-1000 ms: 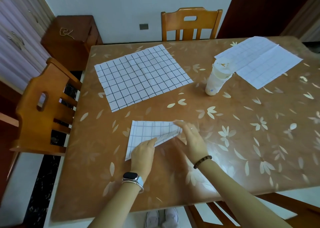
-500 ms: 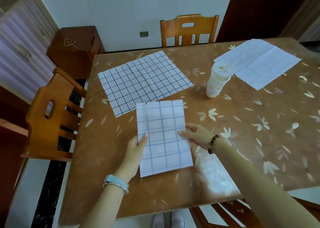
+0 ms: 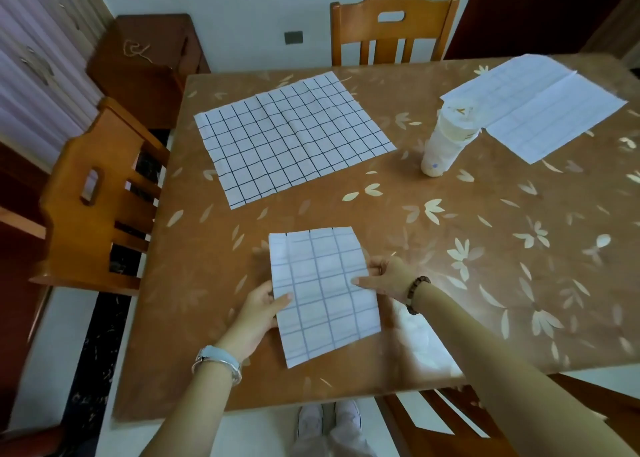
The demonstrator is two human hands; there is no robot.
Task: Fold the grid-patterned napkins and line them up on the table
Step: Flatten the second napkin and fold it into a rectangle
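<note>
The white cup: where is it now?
In the head view, the white cup stands right of centre, between the dark-grid napkin and the far-right napkin.

A single head-worn view looks steeply forward and down from close above the table [image 3: 485,283].

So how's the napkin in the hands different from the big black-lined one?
The held napkin is folded narrow; the far napkin lies spread wide open. The held napkin's lines look faint grey; the far napkin's are bold black. The left hand and right hand hold the held napkin; nothing touches the far napkin. Both are white grids.
</note>
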